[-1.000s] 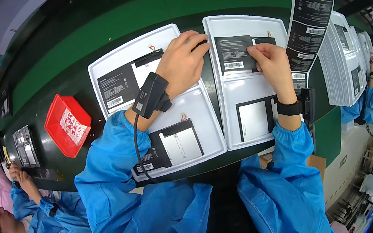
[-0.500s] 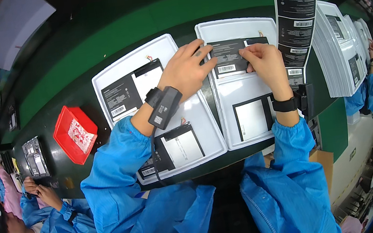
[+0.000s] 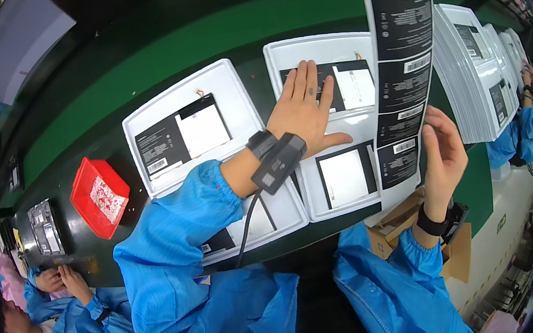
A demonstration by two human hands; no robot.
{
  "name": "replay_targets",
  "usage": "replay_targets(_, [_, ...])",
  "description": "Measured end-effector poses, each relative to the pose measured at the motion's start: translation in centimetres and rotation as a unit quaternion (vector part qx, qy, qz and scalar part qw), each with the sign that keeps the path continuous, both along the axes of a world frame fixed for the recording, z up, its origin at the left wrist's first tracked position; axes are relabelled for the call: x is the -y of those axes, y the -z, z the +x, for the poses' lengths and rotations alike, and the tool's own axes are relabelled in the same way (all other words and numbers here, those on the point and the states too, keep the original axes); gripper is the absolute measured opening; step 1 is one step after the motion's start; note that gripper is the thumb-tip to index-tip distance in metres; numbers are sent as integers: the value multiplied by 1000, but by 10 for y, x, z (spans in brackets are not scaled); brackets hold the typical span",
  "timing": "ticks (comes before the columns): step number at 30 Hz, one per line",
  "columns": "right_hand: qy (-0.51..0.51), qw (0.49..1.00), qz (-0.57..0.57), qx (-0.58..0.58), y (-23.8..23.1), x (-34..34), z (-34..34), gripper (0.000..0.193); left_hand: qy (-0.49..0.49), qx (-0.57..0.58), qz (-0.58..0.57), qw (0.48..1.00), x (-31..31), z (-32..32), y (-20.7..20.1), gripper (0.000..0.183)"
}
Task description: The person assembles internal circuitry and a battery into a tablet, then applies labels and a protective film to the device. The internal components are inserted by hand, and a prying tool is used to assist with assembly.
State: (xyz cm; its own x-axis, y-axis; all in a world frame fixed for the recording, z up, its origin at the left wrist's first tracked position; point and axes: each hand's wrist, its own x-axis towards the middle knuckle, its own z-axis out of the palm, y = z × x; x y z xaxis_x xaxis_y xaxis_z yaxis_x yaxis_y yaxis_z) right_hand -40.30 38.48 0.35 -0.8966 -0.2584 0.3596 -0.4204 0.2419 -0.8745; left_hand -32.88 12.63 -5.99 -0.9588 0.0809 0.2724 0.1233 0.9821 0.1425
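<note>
My left hand (image 3: 303, 110) lies flat, fingers spread, over a black printed label (image 3: 336, 97) on a flat battery pack in the right white tray (image 3: 272, 51). Part of that label is hidden beneath it. The pack's silver-white face (image 3: 357, 89) shows to the right of my fingers. A long strip of black labels (image 3: 402, 25) hangs down over the tray's right side. At the strip's lower right edge is my right hand (image 3: 445, 151), its fingers bent and thumb against the edge. A second pack (image 3: 343, 179) lies in the tray's near compartment.
The left white tray (image 3: 131, 127) holds a labelled pack (image 3: 203, 131) and another partly hidden by my left arm. A red bin (image 3: 83, 192) stands farther left. Stacked white trays (image 3: 456, 85) rise at the right. A co-worker (image 3: 71, 330) sits at the left; a cardboard box (image 3: 459, 255) is below.
My right hand has left the label on the pack and moved right and nearer to the strip. My left hand has shifted onto the label and flattened. The strip now hangs farther left and lower.
</note>
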Motion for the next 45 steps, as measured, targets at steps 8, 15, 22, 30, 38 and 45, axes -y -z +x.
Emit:
replay_targets(8, [-18, 989, -10, 146, 19, -31, 10, 13, 211, 188, 576, 767, -52, -12, -36, 60])
replay_targets(15, [-31, 995, 89, 15, 7, -27, 15, 14, 66, 200, 824, 526, -80, -6, -40, 36])
replay_targets(22, [-28, 995, 93, 14, 9, -27, 17, 15, 50, 239, 907, 343, -77, -4, -36, 35])
replay_targets(30, [-58, 995, 85, 6, 6, -28, 16, 11, 53, 251, 913, 318, -76, -1, -43, 38])
replay_targets(38, [-53, 982, 47, -173, -8, -28, 14, 6, 5, 120, 828, 548, -77, -15, -9, 39])
replay_targets(45, [106, 959, -244, -94, -45, -49, 40, 17, 196, 387, 409, 803, -47, 4, -50, 59])
